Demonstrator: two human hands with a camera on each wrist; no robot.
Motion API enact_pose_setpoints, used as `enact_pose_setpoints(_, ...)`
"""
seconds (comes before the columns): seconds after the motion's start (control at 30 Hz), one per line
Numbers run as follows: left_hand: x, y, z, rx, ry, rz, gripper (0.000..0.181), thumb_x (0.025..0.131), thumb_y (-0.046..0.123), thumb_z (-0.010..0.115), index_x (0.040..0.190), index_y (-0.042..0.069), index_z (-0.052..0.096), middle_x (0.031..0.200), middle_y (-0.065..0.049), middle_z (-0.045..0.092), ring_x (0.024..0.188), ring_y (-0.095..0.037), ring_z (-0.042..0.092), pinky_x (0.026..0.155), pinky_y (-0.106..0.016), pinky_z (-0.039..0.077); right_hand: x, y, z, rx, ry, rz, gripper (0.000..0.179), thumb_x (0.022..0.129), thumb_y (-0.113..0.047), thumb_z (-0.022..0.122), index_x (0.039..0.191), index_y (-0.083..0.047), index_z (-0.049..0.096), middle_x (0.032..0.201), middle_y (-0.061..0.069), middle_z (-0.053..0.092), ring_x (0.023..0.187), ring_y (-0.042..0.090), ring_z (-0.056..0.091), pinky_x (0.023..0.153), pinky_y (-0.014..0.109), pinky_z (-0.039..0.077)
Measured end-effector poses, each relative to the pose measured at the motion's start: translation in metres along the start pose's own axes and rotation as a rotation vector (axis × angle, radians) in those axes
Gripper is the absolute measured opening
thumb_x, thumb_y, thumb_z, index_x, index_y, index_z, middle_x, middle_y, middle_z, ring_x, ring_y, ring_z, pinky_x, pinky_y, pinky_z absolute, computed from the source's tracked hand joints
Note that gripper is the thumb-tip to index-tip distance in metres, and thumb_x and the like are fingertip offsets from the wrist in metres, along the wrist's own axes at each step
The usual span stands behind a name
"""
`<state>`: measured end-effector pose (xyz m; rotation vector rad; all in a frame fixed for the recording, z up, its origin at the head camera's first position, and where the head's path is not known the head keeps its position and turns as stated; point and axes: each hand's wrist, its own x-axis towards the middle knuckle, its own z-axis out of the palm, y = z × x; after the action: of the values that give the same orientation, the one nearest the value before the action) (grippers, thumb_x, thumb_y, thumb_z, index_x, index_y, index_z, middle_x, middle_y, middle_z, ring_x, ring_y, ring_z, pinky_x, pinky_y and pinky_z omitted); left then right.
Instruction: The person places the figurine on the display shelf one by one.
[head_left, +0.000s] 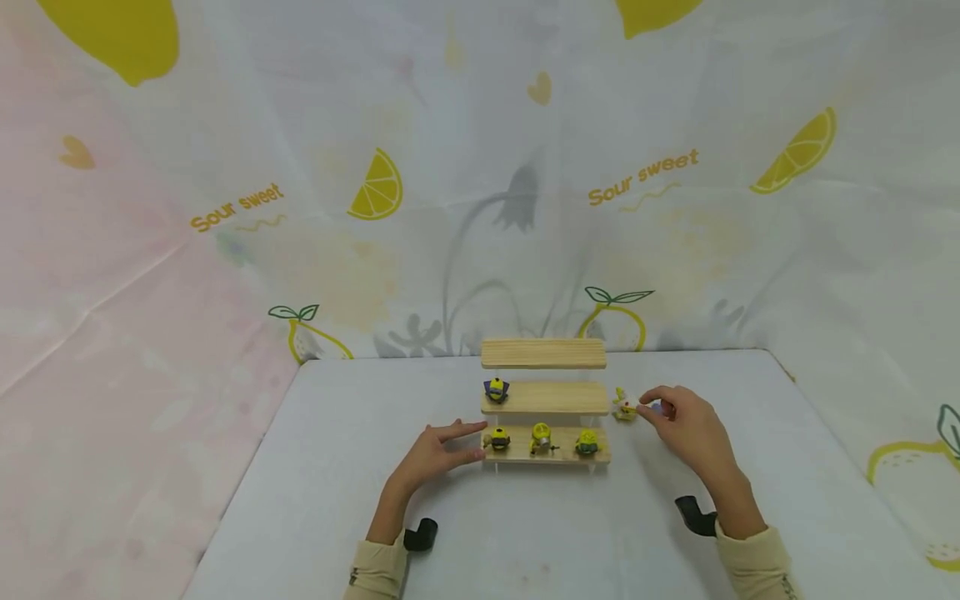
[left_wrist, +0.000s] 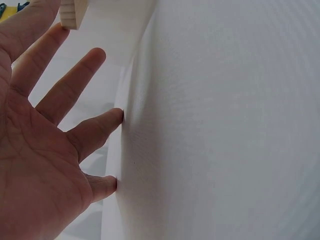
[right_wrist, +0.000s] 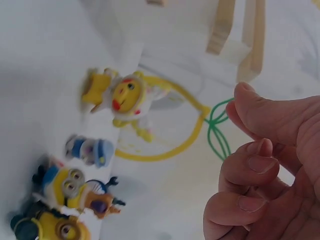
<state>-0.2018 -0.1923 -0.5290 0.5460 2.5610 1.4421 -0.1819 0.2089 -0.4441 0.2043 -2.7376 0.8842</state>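
I see the white table [head_left: 555, 525] reaching past both ends of the wooden shelf [head_left: 543, 354], its three-o'clock edge leaving me room to move. At the shelf's eight, the left hand [head_left: 435, 457] touches its end, fingers spread; toward three, the right hand [head_left: 692, 429], fingers loosely bent, holds nothing. Between hand and shelf is the white-hooded figurine [right_wrist: 129, 96].

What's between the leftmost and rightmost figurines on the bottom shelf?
One yellow toy figurine is between them on the bottom wooden shelf; the head view shows it.
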Motion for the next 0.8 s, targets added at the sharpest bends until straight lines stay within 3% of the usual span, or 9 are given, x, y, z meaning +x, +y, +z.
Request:
enact_pose_setpoints(0.33,0.0,0.001,-0.001,0.011,0.0,0.0,0.05,0.084,0.041,0.078,0.13,0.029,0.067,0.141,-0.012,0.053,0.138,-0.035,0.038,0.111,-0.069,-0.004,-0.009,0.024,-0.006,-0.095,-0.074,0.098,0.018,0.09,-0.017,0.072,0.102,-0.004,0.071,0.075,0.004,0.051,0.06,0.018,0.045,0.049,0.032,0.036)
enact_pose_setpoints(0.8,0.0,0.003,0.0,0.013,-0.006,-0.003,0.051,0.084,0.041,0.078,0.131,0.026,0.067,0.141,-0.011,0.054,0.138,-0.036,0.039,0.11,-0.069,-0.004,-0.013,0.041,-0.008,-0.189,-0.074,0.149,0.016,0.089,-0.016,0.072,0.1,-0.004,0.069,0.079,0.008,0.054,0.061,0.019,0.048,0.047,0.032,0.038)
